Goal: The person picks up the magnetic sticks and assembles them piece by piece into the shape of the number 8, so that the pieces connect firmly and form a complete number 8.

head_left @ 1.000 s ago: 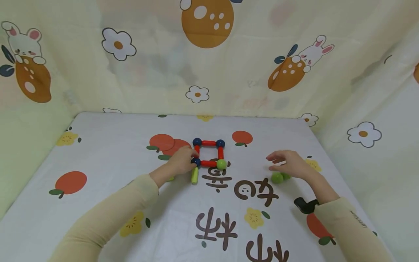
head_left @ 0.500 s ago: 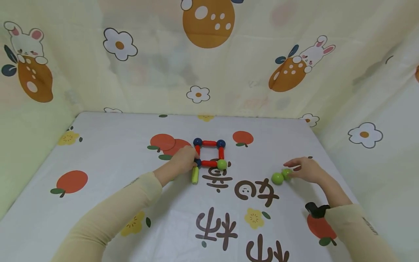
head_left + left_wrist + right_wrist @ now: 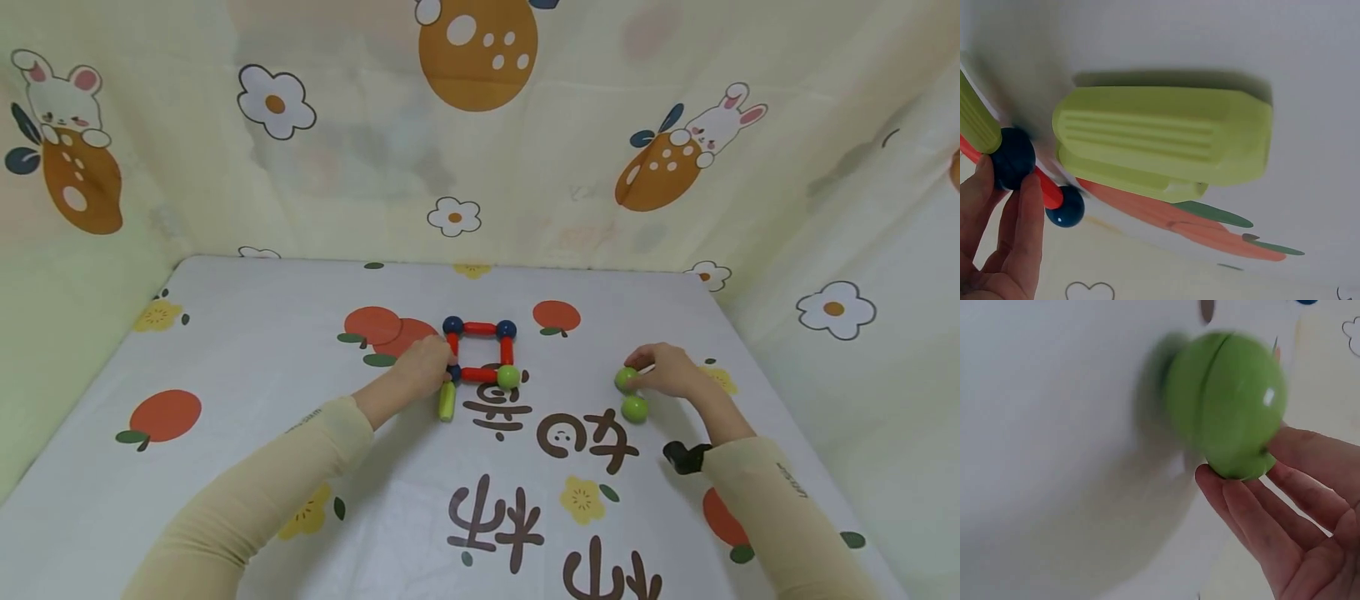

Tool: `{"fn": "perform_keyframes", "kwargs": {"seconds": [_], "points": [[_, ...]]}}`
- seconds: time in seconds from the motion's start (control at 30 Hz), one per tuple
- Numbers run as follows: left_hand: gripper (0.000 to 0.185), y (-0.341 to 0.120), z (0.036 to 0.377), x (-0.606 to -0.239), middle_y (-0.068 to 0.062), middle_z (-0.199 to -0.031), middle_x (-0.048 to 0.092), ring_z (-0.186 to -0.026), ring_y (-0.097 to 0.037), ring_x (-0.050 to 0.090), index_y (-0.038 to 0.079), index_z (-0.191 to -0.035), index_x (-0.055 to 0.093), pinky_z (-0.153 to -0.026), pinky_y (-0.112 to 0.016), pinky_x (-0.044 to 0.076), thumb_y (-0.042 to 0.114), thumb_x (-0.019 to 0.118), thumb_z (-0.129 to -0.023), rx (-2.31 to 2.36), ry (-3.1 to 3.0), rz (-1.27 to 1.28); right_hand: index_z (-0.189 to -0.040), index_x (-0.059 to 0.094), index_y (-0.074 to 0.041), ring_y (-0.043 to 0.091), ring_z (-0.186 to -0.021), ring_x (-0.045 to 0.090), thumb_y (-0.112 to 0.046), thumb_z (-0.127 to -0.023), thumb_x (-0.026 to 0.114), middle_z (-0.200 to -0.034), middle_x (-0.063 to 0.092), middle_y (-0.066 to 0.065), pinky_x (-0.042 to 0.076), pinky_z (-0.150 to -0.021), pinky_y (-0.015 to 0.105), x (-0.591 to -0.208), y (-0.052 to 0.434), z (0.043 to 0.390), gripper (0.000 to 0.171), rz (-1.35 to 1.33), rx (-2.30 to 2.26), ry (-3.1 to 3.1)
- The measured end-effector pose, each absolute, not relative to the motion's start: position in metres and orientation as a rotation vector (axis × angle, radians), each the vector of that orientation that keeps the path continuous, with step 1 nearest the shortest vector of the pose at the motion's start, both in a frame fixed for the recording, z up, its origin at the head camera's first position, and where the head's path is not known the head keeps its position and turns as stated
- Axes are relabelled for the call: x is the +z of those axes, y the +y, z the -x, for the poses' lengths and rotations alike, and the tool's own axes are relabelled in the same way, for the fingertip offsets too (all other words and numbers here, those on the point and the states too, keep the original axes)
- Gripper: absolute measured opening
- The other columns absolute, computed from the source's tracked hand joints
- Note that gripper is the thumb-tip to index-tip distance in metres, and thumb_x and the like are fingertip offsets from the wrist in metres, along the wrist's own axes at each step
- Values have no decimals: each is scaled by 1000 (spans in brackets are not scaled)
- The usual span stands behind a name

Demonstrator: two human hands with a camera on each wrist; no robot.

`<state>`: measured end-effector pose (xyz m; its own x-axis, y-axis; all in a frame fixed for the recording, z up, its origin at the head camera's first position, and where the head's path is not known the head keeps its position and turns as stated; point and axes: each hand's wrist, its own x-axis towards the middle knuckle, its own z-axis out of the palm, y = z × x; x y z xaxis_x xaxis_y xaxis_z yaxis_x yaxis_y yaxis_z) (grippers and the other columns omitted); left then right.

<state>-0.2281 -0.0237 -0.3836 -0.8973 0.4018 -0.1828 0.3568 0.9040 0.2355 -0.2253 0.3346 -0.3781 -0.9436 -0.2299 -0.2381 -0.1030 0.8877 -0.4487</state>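
A square of red rods (image 3: pixel 479 328) lies mid-table, with dark blue balls at three corners and a green ball (image 3: pixel 508 377) at its near right corner. My left hand (image 3: pixel 442 367) pinches the near left blue ball (image 3: pixel 452 372); in the left wrist view its fingers (image 3: pixel 1019 237) sit against this blue ball (image 3: pixel 1013 158). A yellow-green rod (image 3: pixel 447 402) points toward me from that corner. To the right, my right hand (image 3: pixel 636 375) holds a green ball (image 3: pixel 625 379) at its fingertips (image 3: pixel 1241 506), just above the cloth. The right wrist view shows that green ball (image 3: pixel 1225 403) up close.
Another green ball (image 3: pixel 634 408) lies loose on the printed tablecloth (image 3: pixel 225 350), just in front of my right hand. A thick yellow-green rod (image 3: pixel 1166 144) lies under my left wrist. Patterned fabric walls close off the table at the back and on both sides.
My right hand has taken one of the two green balls and lifted it leftward and away from the other. My left hand has stayed at the square's corner.
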Motion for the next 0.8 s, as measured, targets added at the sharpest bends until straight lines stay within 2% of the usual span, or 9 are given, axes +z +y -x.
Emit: {"fn": "perform_keyframes", "kwargs": {"seconds": [0.13,0.33,0.47,0.8], "points": [[32,-23,229,-384,-10,-98,58,-81,-17,52,6,-112,66,-70,-22,50,11,69,-82,291,2836,-570,-101,62,3,37,-98,55,-17,-78,72,-100,63,19,45,-79,46,-378,318,233,32,311,-706,2745],[32,-23,229,-383,-10,-96,57,-81,-17,52,6,-113,66,-69,-22,49,11,69,-81,297,2818,-557,-95,68,-3,30,-88,58,-17,-74,76,-90,65,11,46,-73,40,-378,294,237,26,454,-776,2699],[32,-24,228,-383,-10,-97,58,-80,-17,52,5,-113,66,-70,-22,50,11,69,-82,292,2826,-575,-97,69,-3,29,-90,59,-12,-74,75,-92,66,11,45,-77,43,-378,273,236,25,447,-746,2654],[31,-27,225,-386,-11,-94,59,-79,-17,53,4,-110,66,-72,-24,50,11,70,-81,301,2864,-647,-96,69,-3,18,-79,61,-8,-73,75,-85,67,5,50,-71,31,-380,229,218,24,619,-760,2516]]}}
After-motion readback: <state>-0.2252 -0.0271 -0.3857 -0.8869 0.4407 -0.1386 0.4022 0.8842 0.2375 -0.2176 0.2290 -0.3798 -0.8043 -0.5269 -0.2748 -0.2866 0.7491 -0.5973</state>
